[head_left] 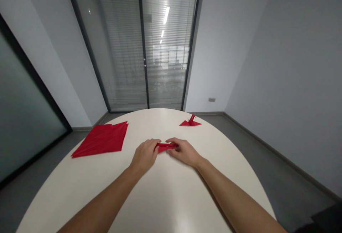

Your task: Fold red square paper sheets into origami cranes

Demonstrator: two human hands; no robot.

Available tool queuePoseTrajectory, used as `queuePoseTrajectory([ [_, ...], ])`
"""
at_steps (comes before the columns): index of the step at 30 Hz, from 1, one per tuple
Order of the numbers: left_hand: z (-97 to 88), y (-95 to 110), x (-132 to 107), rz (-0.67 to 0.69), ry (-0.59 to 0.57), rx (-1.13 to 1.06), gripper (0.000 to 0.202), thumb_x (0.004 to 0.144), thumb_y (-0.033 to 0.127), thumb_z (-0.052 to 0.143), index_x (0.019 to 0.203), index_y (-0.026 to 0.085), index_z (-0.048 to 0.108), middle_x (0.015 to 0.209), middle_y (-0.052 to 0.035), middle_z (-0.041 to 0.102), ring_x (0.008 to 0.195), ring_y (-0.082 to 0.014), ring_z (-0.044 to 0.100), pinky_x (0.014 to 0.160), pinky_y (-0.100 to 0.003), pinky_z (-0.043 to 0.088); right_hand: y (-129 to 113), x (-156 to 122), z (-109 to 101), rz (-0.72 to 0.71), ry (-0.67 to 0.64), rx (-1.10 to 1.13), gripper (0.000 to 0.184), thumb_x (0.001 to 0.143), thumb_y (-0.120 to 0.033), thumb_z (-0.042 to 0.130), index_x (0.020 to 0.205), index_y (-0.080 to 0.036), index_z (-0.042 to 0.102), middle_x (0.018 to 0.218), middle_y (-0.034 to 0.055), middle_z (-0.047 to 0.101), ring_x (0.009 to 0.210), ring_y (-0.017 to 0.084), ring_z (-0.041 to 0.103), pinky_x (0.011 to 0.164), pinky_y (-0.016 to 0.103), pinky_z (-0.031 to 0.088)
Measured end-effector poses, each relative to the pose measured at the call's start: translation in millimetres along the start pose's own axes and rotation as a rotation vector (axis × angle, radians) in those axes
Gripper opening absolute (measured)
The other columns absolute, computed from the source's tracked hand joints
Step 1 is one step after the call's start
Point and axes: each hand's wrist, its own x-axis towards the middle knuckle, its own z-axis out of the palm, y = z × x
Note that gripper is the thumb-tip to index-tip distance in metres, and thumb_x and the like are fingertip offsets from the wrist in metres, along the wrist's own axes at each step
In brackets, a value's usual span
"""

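Between my two hands, on the middle of the table, is a small piece of folded red paper (163, 148). My left hand (145, 154) lies over its left end, with the fingers closed on that edge. At the other end my right hand (184, 151) pinches the paper between thumb and fingers. Parts of the paper's ends are hidden under the fingers. Beyond my right hand, a finished-looking red paper crane (191, 122) stands with its wings spread.
A stack of red paper sheets (103, 138) lies at the left of the round white table (149, 204). The table's curved far edge faces a glass partition with blinds (120, 47). Grey walls stand to the right, and a dark object shows at the lower right corner.
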Motion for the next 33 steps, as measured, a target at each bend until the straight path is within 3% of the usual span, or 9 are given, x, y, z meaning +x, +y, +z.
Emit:
queuePoseTrajectory([
  [4,0.6,1.1,-1.3,-0.028,0.022,-0.071,0.032,0.094,0.013,0.047,0.125,0.020,0.053,0.119,-0.0078,0.067,0.108,-0.0214,0.063,0.093,-0.035,0.050,2.3,0.9,-0.2,0.022,0.007,0.114,0.030,0.089,-0.030,0.067,0.117,-0.020,0.067,0.099,0.0049,0.075,0.085,0.018,0.067,0.079,0.030,0.052],
  [14,-5.1,4.8,-3.0,-0.124,0.014,-0.143,0.023,0.092,0.012,0.041,0.108,0.022,0.054,0.102,-0.0048,0.068,0.096,-0.0202,0.065,0.085,-0.034,0.050,0.1,0.3,-1.7,-0.079,0.000,0.170,0.025,0.088,-0.027,0.069,0.112,-0.021,0.073,0.109,0.0072,0.074,0.099,0.022,0.066,0.090,0.035,0.051],
  [18,-4.6,5.3,-2.5,-0.144,-0.037,-0.116,0.019,0.092,0.012,0.042,0.100,0.023,0.056,0.095,-0.0026,0.068,0.088,-0.0190,0.064,0.078,-0.032,0.048,1.6,-0.1,-0.9,-0.034,-0.015,0.124,0.021,0.089,-0.028,0.068,0.107,-0.023,0.077,0.101,0.0064,0.075,0.092,0.021,0.066,0.085,0.034,0.052],
  [27,-7.2,7.0,0.0,0.096,-0.047,-0.078,0.006,0.089,0.022,0.060,0.093,0.021,0.064,0.099,-0.0062,0.069,0.094,-0.0227,0.061,0.084,-0.036,0.048,5.8,2.8,-1.2,-0.039,-0.009,-0.035,0.013,0.088,-0.024,0.067,0.094,-0.021,0.078,0.085,0.0041,0.072,0.086,0.020,0.063,0.081,0.031,0.049],
  [33,-4.4,4.4,-3.1,0.080,-0.107,-0.060,0.019,0.088,0.013,0.056,0.100,0.022,0.069,0.095,-0.0035,0.073,0.090,-0.0207,0.065,0.082,-0.034,0.050,9.6,1.6,-1.3,-0.138,0.021,-0.120,0.009,0.086,-0.018,0.070,0.089,-0.022,0.077,0.099,0.0056,0.070,0.098,0.021,0.060,0.091,0.035,0.047],
])
